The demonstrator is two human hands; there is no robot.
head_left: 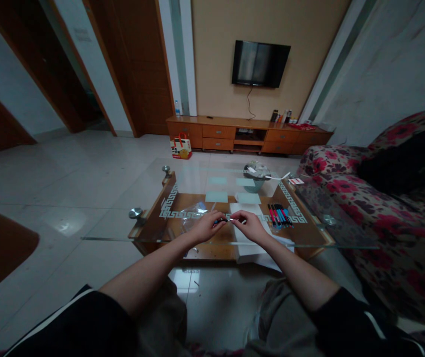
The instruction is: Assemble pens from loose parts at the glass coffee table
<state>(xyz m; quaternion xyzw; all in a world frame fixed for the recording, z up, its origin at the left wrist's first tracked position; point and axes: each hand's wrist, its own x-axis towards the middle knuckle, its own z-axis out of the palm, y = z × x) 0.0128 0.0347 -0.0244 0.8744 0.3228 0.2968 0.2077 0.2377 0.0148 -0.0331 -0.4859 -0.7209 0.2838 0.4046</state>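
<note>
Over the near part of the glass table, my two hands meet around a slim dark pen (220, 221) with a pale, shiny end. My left hand (209, 226) is closed on its dark barrel. At the pale end, the fingers of my right hand (250, 226) are pinched together; fingertips partly hide what lies between them. To the right of my hands lies a row of several pens (279, 215) in red, black and blue. A crumpled clear plastic bag (192, 213) is just left of my left hand.
The glass tabletop (115, 237) has clear overhanging edges. A white box (247, 254) shows below my right hand. Farther back stands a lined basket (255, 184), with a red-and-white card (296, 181) beside it. A flowered sofa (391, 238) borders the right side.
</note>
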